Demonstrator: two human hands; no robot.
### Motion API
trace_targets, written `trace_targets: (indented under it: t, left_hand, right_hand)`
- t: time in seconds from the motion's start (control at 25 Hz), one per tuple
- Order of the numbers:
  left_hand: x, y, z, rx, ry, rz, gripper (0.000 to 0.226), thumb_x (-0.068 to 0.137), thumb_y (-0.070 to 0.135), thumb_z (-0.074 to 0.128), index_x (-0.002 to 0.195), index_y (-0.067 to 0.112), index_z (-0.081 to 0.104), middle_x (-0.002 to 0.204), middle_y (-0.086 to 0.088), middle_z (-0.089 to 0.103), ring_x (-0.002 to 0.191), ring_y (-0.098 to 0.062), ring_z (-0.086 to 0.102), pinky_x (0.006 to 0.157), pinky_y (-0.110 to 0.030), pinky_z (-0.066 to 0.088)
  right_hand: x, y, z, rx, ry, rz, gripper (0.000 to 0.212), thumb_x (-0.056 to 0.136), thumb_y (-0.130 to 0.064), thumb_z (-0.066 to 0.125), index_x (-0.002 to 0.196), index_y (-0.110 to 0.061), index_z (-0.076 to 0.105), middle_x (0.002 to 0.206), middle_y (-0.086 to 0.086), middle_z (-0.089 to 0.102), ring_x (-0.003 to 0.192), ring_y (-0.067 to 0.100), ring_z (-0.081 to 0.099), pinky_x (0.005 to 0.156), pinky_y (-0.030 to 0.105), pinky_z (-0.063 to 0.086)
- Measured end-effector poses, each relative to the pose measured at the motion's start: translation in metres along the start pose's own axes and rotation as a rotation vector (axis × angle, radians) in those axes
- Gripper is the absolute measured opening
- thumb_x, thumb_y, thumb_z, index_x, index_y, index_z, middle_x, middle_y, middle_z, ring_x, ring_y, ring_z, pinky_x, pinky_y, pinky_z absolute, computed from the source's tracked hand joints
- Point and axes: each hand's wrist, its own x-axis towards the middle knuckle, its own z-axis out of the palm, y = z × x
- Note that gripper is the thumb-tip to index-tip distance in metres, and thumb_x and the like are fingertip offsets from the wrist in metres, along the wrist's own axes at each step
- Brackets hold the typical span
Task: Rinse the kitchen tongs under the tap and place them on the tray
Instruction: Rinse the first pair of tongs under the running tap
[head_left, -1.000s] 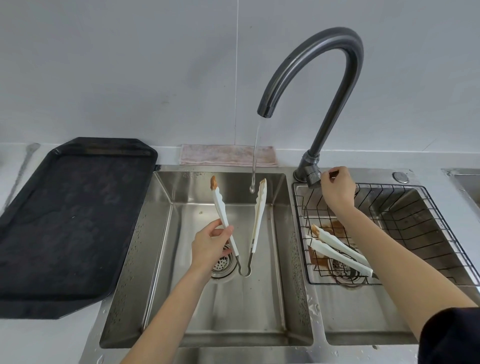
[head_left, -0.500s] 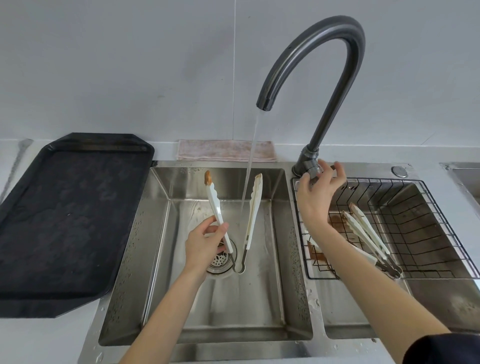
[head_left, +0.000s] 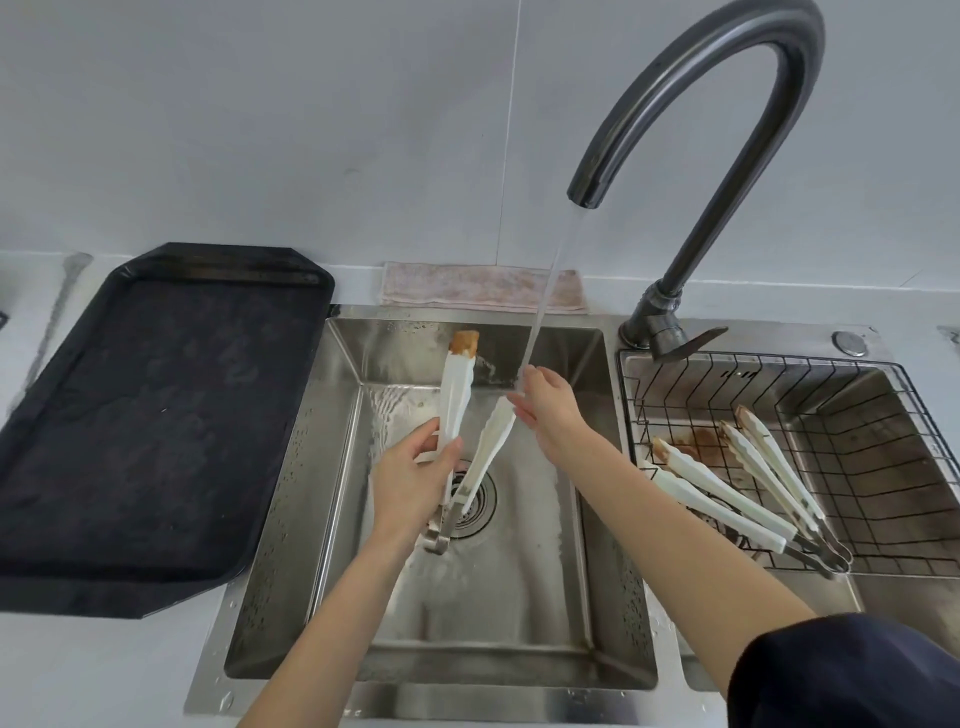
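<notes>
Stainless double sink (head_left: 291, 519) is filling with running water from the gooseneck tap (head_left: 691, 93), and a black tray (head_left: 156, 415) is waiting on the counter to its left. Over the left basin, the left hand (head_left: 410, 483) is gripping the white tongs (head_left: 457, 405) low on one arm, fingers curled round it; wet and light, they are probably slippery, so holding near the hinge looks safest. The right hand (head_left: 550, 410), fingers loosely extended, is touching the other arm's tip under the stream.

Pale grey wall panels (head_left: 260, 114) met at a thin vertical seam, white countertop (head_left: 78, 675) ran beneath, stainless double sink (head_left: 519, 623) was set into it, folded pinkish cloth (head_left: 467, 286) lay against the wall, light was soft and even.
</notes>
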Motion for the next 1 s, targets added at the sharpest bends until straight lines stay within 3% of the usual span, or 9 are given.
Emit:
trace_targets:
  t: [0.16, 0.28, 0.4, 0.48, 0.56, 0.68, 0.8, 0.88, 1.0]
  left_hand:
    - [-0.001, 0.004, -0.003, -0.076, -0.027, 0.009, 0.030, 0.086, 0.015, 0.061, 0.089, 0.045, 0.062, 0.065, 0.023, 0.068, 0.070, -0.010, 0.070, 0.070, -0.024, 0.053]
    - [-0.003, 0.009, -0.003, -0.103, -0.038, 0.020, 0.035, 0.086, 0.014, 0.061, 0.088, 0.049, 0.057, 0.067, 0.024, 0.067, 0.062, 0.000, 0.068, 0.060, -0.015, 0.054]
    - [-0.004, 0.012, -0.001, -0.116, -0.056, 0.033, 0.036, 0.087, 0.013, 0.060, 0.086, 0.049, 0.058, 0.083, 0.017, 0.067, 0.059, 0.004, 0.068, 0.072, -0.022, 0.054]
    - [-0.004, 0.013, -0.003, -0.108, -0.067, 0.039, 0.037, 0.087, 0.013, 0.060, 0.083, 0.049, 0.057, 0.082, 0.018, 0.066, 0.059, 0.005, 0.068, 0.076, -0.026, 0.053]
    - [-0.003, 0.012, -0.006, -0.088, -0.069, 0.045, 0.036, 0.087, 0.013, 0.060, 0.085, 0.049, 0.057, 0.083, 0.019, 0.066, 0.059, 0.007, 0.067, 0.074, -0.025, 0.053]
    - [0.002, 0.008, -0.009, -0.085, -0.054, 0.026, 0.028, 0.087, 0.014, 0.060, 0.097, 0.040, 0.060, 0.083, 0.013, 0.069, 0.060, 0.007, 0.066, 0.066, -0.024, 0.052]
    - [0.007, 0.000, -0.007, -0.169, -0.024, -0.079, 0.019, 0.090, 0.012, 0.056, 0.091, 0.030, 0.061, 0.079, 0.007, 0.068, 0.065, -0.005, 0.067, 0.073, -0.030, 0.054]
    - [0.011, -0.005, -0.003, -0.222, -0.020, -0.148, 0.015, 0.093, 0.013, 0.050, 0.090, 0.023, 0.060, 0.082, 0.003, 0.067, 0.069, -0.010, 0.067, 0.073, -0.029, 0.056]
    - [0.015, -0.007, 0.005, -0.277, -0.036, -0.228, 0.017, 0.096, 0.014, 0.043, 0.092, 0.012, 0.059, 0.086, -0.002, 0.065, 0.073, -0.014, 0.066, 0.057, -0.018, 0.057]
  right_hand:
    - [0.003, 0.005, 0.006, -0.184, 0.175, -0.074, 0.047, 0.096, -0.015, 0.036, 0.143, -0.011, 0.032, 0.139, 0.010, 0.047, 0.122, 0.026, 0.050, 0.096, 0.030, 0.040]
    - [0.011, 0.014, 0.006, -0.241, 0.167, -0.014, 0.048, 0.096, -0.017, 0.040, 0.143, -0.009, 0.032, 0.135, 0.011, 0.048, 0.119, 0.027, 0.050, 0.094, 0.033, 0.041]
    - [0.015, 0.021, 0.009, -0.022, 0.070, 0.117, 0.040, 0.096, -0.012, 0.039, 0.135, -0.002, 0.042, 0.103, 0.011, 0.057, 0.101, 0.027, 0.056, 0.083, 0.034, 0.045]
    - [0.017, 0.020, 0.011, 0.181, -0.004, 0.136, 0.034, 0.097, -0.006, 0.037, 0.129, 0.001, 0.044, 0.092, 0.008, 0.060, 0.102, 0.029, 0.062, 0.078, 0.035, 0.047]
    - [0.019, 0.017, 0.012, 0.274, -0.056, 0.122, 0.031, 0.097, -0.005, 0.038, 0.128, -0.002, 0.044, 0.085, 0.007, 0.060, 0.088, 0.024, 0.064, 0.069, 0.034, 0.050]
    - [0.021, 0.008, 0.016, 0.380, -0.127, 0.147, 0.008, 0.096, -0.012, 0.043, 0.101, -0.008, 0.049, 0.067, 0.006, 0.054, 0.062, 0.018, 0.052, 0.057, 0.031, 0.046]
    - [0.022, -0.001, 0.016, 0.407, -0.158, 0.161, 0.019, 0.093, -0.017, 0.051, 0.075, -0.013, 0.048, 0.049, -0.001, 0.044, 0.049, 0.013, 0.040, 0.053, 0.025, 0.039]
    - [0.021, -0.007, 0.013, 0.412, -0.191, 0.139, 0.022, 0.093, -0.021, 0.052, 0.073, -0.014, 0.049, 0.043, -0.004, 0.043, 0.045, 0.010, 0.039, 0.053, 0.023, 0.036]
    - [0.015, -0.015, 0.005, 0.345, -0.222, 0.053, 0.018, 0.091, -0.027, 0.057, 0.079, -0.014, 0.051, 0.051, -0.005, 0.046, 0.040, 0.005, 0.046, 0.051, 0.019, 0.041]
